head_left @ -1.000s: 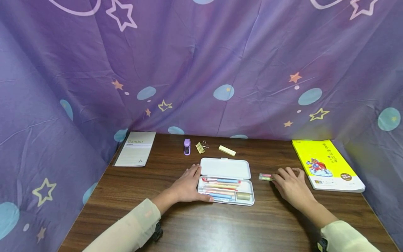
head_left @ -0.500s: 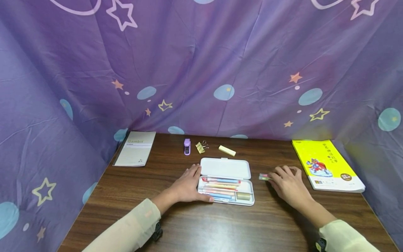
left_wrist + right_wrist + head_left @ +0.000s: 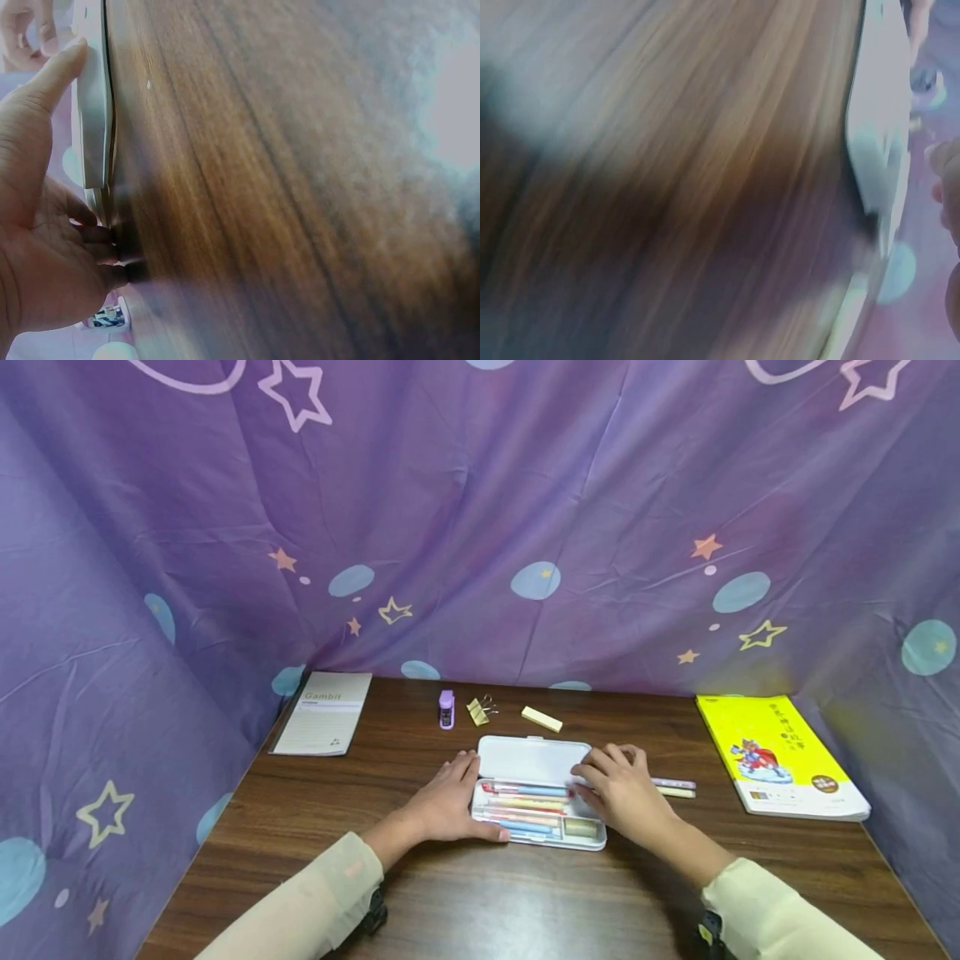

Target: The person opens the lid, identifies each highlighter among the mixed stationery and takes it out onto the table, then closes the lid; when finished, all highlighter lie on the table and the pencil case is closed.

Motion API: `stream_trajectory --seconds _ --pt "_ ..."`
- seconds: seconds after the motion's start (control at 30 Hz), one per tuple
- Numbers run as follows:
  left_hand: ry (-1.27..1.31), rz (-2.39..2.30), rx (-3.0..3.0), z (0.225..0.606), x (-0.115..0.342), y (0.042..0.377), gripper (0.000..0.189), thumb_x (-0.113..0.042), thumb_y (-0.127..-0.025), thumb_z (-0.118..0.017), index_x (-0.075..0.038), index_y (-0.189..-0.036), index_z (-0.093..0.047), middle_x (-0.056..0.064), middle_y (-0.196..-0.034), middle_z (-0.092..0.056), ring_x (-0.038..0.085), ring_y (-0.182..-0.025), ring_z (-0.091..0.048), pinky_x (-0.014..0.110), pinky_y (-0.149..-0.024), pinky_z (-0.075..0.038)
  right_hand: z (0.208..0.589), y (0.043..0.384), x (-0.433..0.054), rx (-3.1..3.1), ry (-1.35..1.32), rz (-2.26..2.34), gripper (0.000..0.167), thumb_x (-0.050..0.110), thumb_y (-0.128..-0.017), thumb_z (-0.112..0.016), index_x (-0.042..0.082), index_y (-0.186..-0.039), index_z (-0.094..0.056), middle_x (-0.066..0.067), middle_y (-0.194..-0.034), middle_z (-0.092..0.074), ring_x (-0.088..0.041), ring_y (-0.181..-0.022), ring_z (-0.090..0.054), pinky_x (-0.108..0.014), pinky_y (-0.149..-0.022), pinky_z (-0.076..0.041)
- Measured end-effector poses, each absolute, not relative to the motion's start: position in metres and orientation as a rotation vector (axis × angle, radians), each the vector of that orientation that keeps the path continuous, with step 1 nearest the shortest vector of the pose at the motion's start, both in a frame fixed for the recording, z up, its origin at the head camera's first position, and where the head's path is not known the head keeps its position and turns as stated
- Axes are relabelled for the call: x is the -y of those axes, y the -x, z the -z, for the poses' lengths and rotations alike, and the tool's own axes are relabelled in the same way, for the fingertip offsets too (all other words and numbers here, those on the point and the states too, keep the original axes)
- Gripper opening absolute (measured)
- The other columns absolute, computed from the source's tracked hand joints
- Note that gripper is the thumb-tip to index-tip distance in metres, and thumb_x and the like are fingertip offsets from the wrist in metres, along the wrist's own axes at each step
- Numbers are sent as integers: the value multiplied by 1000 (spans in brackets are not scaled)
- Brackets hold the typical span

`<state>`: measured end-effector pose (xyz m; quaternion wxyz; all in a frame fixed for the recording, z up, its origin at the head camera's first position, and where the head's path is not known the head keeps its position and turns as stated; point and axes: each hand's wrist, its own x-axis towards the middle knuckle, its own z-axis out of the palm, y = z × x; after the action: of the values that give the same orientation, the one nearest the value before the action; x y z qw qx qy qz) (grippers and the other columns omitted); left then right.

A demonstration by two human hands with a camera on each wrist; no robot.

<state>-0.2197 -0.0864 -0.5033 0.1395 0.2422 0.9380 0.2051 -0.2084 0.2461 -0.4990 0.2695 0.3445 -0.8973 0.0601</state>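
A white pencil case lies with its lid folded back, holding several pens and a small greenish block. My left hand rests against its left end, thumb stretched along the front edge. My right hand hangs over the case's right end with bent fingers; I cannot tell whether anything is between the fingertips. Two pen-like sticks, one pinkish and one pale yellow-green, show on the table past the right hand, their left ends hidden behind it.
Behind the case stand a purple stapler, a gold binder clip and a pale yellow bar. A notebook lies at the back left, a yellow book at the right. A purple curtain encloses the table.
My right hand has moved left from the sticks to the right end of the pencil case, uncovering the sticks' right ends. The left hand has stayed put.
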Motion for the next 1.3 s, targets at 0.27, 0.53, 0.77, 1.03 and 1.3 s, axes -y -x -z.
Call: stream_trajectory --seconds 0.27,0.53,0.77,1.03,1.3 --pt "-701 -599 -2713 502 86 221 141 -83 -83 -78 2 -176 -15 22 -185 -15 40 -174 -13 50 -142 -19 501 208 -204 2425 -1040 -171 19 28 -94 -91 18 -107 -81 4 -102 -71 -22 -100 -63 -66 -95 -53" --pt "-694 -587 -2710 502 85 221 141 -85 -83 -77 1 -176 -14 22 -185 -15 39 -174 -13 50 -142 -20 512 211 -186 2441 -1040 -138 19 31 -95 -89 20 -109 -81 5 -102 -69 -20 -97 -60 -56 -95 -49" --pt "-690 -593 -2709 503 85 221 141 -84 -83 -78 1 -176 -14 22 -185 -15 39 -174 -13 51 -142 -20 515 214 -180 2455 -1019 -114 17 29 -96 -88 19 -108 -81 4 -102 -66 -21 -97 -58 -54 -92 -51" --pt "-683 -603 -2704 501 86 220 141 -84 -83 -78 1 -176 -15 22 -185 -15 39 -174 -13 51 -142 -20 517 213 -177 2492 -991 -139 16 29 -96 -88 18 -107 -81 3 -102 -65 -21 -96 -58 -53 -89 -51" --pt "-675 -604 -2700 501 86 220 140 -83 -83 -79 2 -176 -15 22 -185 -15 39 -174 -13 50 -142 -20 516 211 -176 2531 -984 -165 14 28 -98 -86 19 -108 -80 5 -105 -68 -19 -97 -58 -51 -90 -51"
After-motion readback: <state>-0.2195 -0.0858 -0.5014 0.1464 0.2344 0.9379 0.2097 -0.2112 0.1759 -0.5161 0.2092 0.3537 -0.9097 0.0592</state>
